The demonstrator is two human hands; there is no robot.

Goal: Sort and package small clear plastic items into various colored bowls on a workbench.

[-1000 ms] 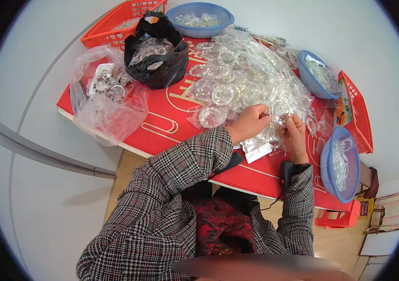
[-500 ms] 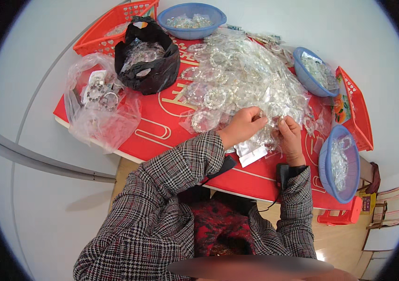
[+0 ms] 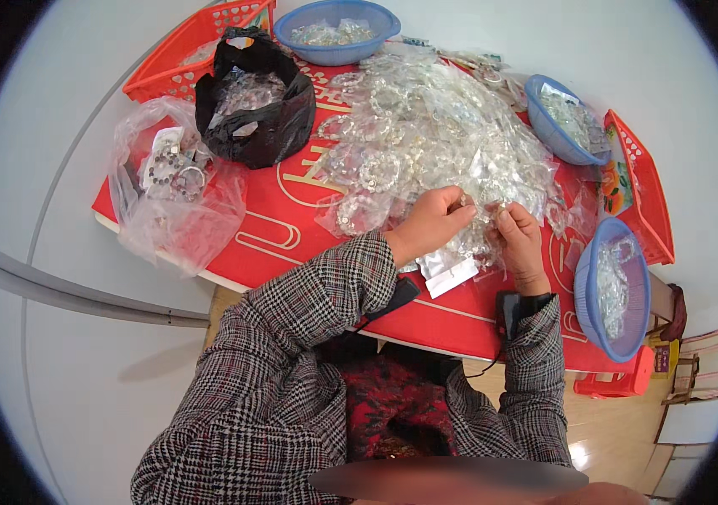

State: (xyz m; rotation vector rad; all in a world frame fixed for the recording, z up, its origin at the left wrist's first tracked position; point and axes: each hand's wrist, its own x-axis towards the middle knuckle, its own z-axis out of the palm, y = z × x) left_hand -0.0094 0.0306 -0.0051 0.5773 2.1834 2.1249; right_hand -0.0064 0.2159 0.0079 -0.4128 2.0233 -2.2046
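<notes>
My left hand [image 3: 433, 223] and my right hand [image 3: 522, 249] are close together over the near side of a large heap of clear plastic bags [image 3: 426, 126]. Pale beaded bracelets [image 3: 378, 171] show through many of the bags. Thumb and fingers are pinched together on both hands. What they pinch is small and shiny, and it blends into the heap behind, so I cannot make it out. A silvery packet with a white strip [image 3: 452, 278] lies just below my hands, near the table's front edge.
The red table [image 3: 233, 268] also holds a black bag [image 3: 292, 126], a clear bag of bracelets [image 3: 207, 223] and blue basins [image 3: 588, 290] with clear packets. Red baskets [image 3: 654, 210] stand at its far left and right. A red stool [image 3: 616, 385] is on the floor at right.
My hands stay over the heap, both still pinched, with only a slight shift of the fingers. The whole view has moved a little.
</notes>
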